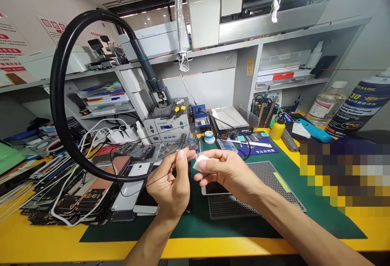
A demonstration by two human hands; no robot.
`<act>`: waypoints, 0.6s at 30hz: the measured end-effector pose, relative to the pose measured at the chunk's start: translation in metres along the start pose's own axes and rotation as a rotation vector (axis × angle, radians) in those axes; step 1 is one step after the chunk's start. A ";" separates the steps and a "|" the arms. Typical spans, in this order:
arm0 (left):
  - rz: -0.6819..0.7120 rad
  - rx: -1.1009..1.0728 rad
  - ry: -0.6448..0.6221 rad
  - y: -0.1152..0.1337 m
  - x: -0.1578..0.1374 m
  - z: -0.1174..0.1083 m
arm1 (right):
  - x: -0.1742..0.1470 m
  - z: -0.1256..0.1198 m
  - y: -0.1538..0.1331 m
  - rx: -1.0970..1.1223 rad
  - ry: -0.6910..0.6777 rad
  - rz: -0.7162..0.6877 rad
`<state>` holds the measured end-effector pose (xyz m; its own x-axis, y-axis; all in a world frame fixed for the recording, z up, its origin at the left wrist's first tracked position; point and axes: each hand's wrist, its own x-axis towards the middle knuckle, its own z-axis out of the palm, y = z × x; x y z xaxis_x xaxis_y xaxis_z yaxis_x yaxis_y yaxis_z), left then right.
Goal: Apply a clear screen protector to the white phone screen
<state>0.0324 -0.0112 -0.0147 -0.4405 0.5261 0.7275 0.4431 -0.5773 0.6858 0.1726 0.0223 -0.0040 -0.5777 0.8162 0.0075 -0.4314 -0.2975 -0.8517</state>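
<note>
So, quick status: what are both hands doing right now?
Left hand pinching thin wire. Right hand holding white wipe. Black hose loops close by.

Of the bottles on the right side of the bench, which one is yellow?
The small yellow bottle with a black nozzle, beside the tool holder; the clear bottle and the spray can are not.

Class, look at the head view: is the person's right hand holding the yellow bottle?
No: the right hand pinches a small white piece over the green mat, while the yellow bottle stands untouched farther back.
</note>
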 end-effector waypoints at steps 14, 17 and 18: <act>0.116 0.123 -0.051 -0.002 -0.006 0.000 | 0.003 0.004 0.009 0.041 0.009 -0.069; 0.082 0.122 -0.050 -0.002 -0.005 0.002 | 0.003 0.004 0.012 0.025 0.019 -0.112; 0.061 0.116 -0.044 -0.001 -0.005 0.002 | 0.003 0.004 0.012 0.018 0.022 -0.120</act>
<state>0.0357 -0.0115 -0.0192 -0.3768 0.5206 0.7662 0.5563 -0.5343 0.6365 0.1634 0.0190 -0.0122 -0.5060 0.8570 0.0976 -0.5089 -0.2053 -0.8360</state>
